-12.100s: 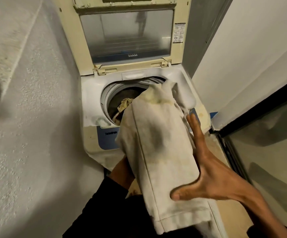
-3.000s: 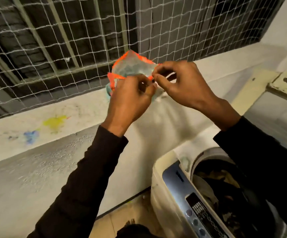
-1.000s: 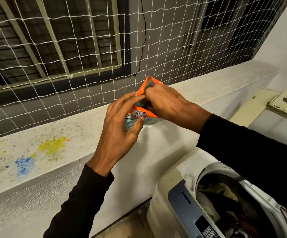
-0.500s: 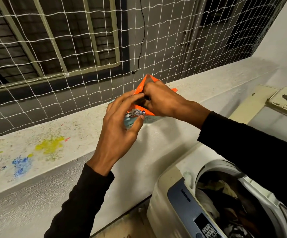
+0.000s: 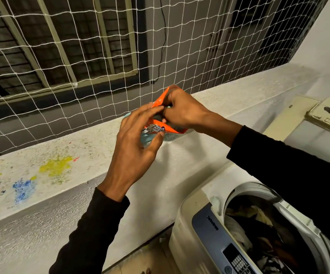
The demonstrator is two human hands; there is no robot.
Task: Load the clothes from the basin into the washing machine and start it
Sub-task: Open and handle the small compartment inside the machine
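Step in hand, by judgement: detergent stage.
Left hand (image 5: 135, 143) pinches orange detergent pouch (image 5: 161, 113) over ledge (image 5: 65, 153); right hand (image 5: 182, 110) curls fingers into pouch mouth.
Clothes (image 5: 259, 230) sit in washing machine (image 5: 201, 230) drum, lid raised.
Next: get powder out, carry to drum without spilling, close lid, press start.

Head-worn camera looks down-forward, close over the ledge (image 5: 65, 155) and washing machine (image 5: 203, 230).

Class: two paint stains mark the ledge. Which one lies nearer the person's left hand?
The yellow stain lies nearer the left hand; the blue stain sits farther left and lower along the ledge.
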